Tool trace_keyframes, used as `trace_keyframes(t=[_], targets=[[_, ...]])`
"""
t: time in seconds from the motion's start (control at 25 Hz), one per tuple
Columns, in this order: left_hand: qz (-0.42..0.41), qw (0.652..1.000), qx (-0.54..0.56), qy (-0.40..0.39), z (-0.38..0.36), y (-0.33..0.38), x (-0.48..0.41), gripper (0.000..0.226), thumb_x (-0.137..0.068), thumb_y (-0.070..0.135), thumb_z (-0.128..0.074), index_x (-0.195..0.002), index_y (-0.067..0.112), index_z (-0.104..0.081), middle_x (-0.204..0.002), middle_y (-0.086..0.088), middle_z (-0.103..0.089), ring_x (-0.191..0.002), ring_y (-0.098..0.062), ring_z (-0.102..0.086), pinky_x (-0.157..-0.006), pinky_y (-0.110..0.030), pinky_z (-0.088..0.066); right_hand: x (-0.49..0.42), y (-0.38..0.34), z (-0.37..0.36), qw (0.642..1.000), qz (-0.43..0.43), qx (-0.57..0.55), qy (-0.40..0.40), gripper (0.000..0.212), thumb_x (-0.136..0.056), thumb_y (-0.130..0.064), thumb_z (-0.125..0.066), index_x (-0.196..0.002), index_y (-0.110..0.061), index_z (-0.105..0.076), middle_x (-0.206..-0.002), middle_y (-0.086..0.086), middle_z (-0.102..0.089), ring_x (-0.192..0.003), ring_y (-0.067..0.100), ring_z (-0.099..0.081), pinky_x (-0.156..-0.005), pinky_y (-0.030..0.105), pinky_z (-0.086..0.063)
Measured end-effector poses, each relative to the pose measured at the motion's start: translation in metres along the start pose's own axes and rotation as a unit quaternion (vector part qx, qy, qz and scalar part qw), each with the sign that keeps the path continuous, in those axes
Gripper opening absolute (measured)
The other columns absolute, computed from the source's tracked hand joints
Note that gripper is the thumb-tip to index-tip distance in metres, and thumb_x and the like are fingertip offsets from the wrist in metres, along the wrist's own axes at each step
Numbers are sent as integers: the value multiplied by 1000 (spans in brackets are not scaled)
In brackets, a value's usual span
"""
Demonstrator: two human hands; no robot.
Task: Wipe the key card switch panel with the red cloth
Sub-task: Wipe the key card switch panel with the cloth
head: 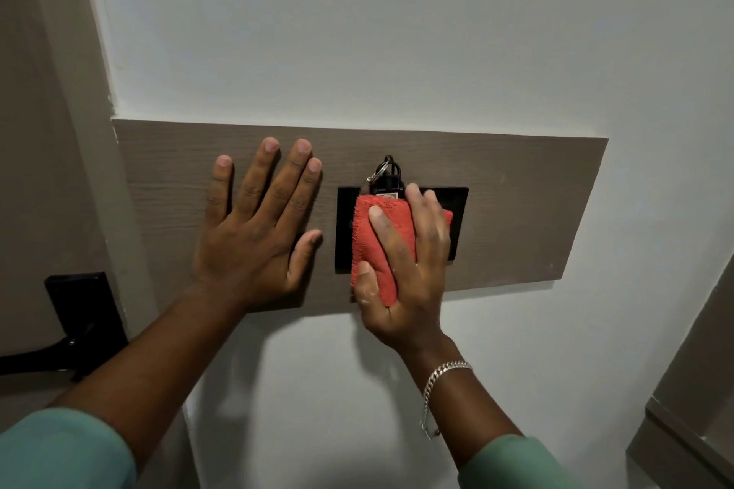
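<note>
A black key card switch panel (456, 210) is set into a wood-grain board (536, 210) on the white wall. A black key tag with a metal ring (387, 175) sticks up out of the panel's top. My right hand (409, 270) grips a folded red cloth (371, 246) and presses it flat against the panel's middle and left part. The cloth's lower end hangs past the panel's bottom edge. My left hand (258, 226) lies flat on the board just left of the panel, fingers spread, holding nothing.
A black door handle and plate (79, 314) sit on the door at the lower left. A grey-brown frame edge (691, 409) juts in at the lower right. White wall (397, 32) surrounds the board.
</note>
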State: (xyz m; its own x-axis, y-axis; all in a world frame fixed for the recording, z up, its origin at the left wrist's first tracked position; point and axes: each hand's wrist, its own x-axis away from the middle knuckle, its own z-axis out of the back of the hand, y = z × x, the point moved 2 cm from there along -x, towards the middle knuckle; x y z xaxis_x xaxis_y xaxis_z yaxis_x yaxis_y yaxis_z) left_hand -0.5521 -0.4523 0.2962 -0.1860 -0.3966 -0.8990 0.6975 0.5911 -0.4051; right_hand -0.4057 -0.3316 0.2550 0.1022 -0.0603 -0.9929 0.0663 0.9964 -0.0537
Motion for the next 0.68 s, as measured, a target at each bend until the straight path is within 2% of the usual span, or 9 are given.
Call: trace_keyframes(t=[0.08, 0.16, 0.24, 0.36, 0.44, 0.52, 0.6, 0.68], targets=[[2, 1000, 5, -2, -1, 1, 0, 76, -95, 47, -39, -159, 11, -19, -167, -7, -12, -156, -29, -3, -123, -55, 1, 15, 10, 3, 1000, -7, 22, 4, 53, -89, -33, -52, -138, -14, -47, -154, 21, -32, -152, 37, -23, -125, 49, -18], [4, 1000, 8, 0, -1, 2, 0, 76, -95, 47, -38, -159, 12, -18, -168, -6, -11, -156, -29, -3, -123, -55, 1, 18, 11, 2, 998, -61, -5, 35, 54, -90, -35, -51, -140, -16, -46, -158, 20, -30, -155, 33, -18, -127, 46, -15], [4, 1000, 6, 2, -2, 0, -1, 76, -95, 48, -37, -159, 12, -17, -168, -6, -10, -156, -28, -2, -123, -56, 2, 9, 1, -9, 994, -90, -13, 53, 55, -93, -39, -48, -145, -21, -45, -161, 16, -28, -155, 33, -17, -126, 50, -17], [5, 1000, 9, 2, -2, -1, 0, 76, -95, 48, -37, -160, 12, -16, -168, -6, -7, -155, -27, 0, -123, -56, 3, 13, 0, -13, 998, -5, 57, 11, 56, -92, -40, -52, -145, -23, -41, -158, 18, -28, -152, 38, -22, -121, 61, -25], [7, 1000, 8, 3, -1, 1, 0, 76, -95, 48, -38, -159, 12, -17, -167, -6, -8, -155, -27, 0, -123, -55, 4, 23, 14, -3, 996, 27, 78, -13, 56, -93, -40, -52, -144, -20, -40, -156, 21, -26, -150, 42, -22, -123, 58, -23], [4, 1000, 5, 5, -1, 1, -1, 77, -95, 48, -38, -159, 12, -17, -167, -6, -9, -156, -28, -2, -123, -55, 3, 26, 18, -1, 998, -19, 51, 4, 56, -96, -40, -48, -148, -22, -35, -159, 20, -23, -153, 40, -18, -126, 51, -16], [4, 1000, 6, 7, -2, 0, -1, 77, -95, 49, -38, -159, 12, -17, -167, -6, -9, -155, -30, -6, -123, -55, 3, 22, 6, -10, 997, -69, 34, 24, 60, -97, -39, -48, -153, -28, -31, -163, 17, -19, -155, 38, -15, -126, 52, -16], [6, 1000, 9, 8, 0, 0, 0, 76, -96, 49, -38, -159, 12, -17, -167, -6, -10, -155, -31, -9, -123, -55, 2, 22, 1, -14, 998, -29, 58, 7, 61, -94, -36, -53, -152, -31, -31, -162, 17, -20, -155, 37, -16, -124, 57, -20]])
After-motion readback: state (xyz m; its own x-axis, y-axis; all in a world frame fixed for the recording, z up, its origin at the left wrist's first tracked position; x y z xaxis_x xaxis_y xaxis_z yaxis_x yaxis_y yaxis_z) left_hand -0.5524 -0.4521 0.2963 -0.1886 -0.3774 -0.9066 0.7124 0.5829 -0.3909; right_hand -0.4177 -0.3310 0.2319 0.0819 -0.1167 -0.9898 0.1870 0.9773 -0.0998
